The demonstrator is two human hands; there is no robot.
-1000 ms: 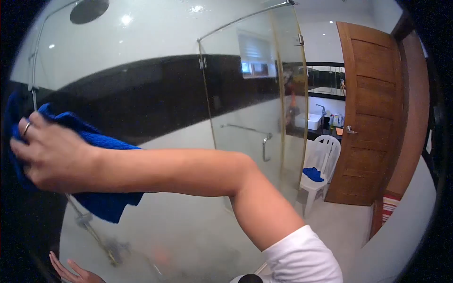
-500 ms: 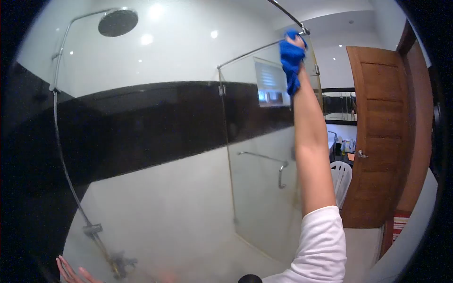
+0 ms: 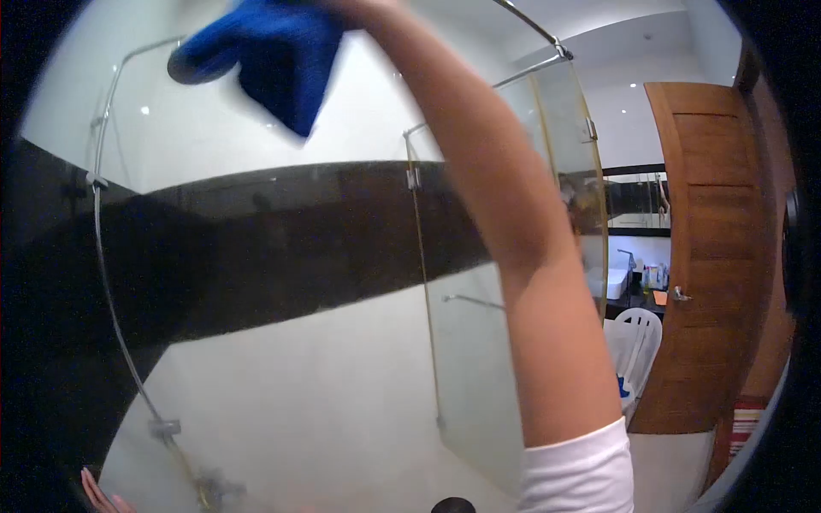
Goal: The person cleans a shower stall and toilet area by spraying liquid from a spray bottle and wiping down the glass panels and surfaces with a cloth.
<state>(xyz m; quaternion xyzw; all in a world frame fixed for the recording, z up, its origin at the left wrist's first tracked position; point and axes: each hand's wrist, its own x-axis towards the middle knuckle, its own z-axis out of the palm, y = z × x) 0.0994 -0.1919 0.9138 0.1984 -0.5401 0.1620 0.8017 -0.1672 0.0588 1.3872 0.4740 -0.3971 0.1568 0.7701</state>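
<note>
My right hand (image 3: 355, 10) is raised at the top edge, mostly cut off and blurred, with a blue cloth (image 3: 291, 64) hanging from it. The cloth spreads to the left, in front of part of the round shower head (image 3: 190, 68). Behind it stands the glass panel before the white and black wall. Low at the left edge, my left hand (image 3: 103, 494) shows only its fingers, stretched out beside the glass, with nothing seen in them.
A shower pipe (image 3: 101, 248) runs down the left. A glass door (image 3: 466, 368) with metal rails stands behind my arm. To the right are a white chair (image 3: 637, 342), a sink (image 3: 616, 282) and a wooden door (image 3: 714, 256).
My right hand with the blue cloth went from the far left up to the glass top at the right, then back left along the top. My left hand stays low at the left.
</note>
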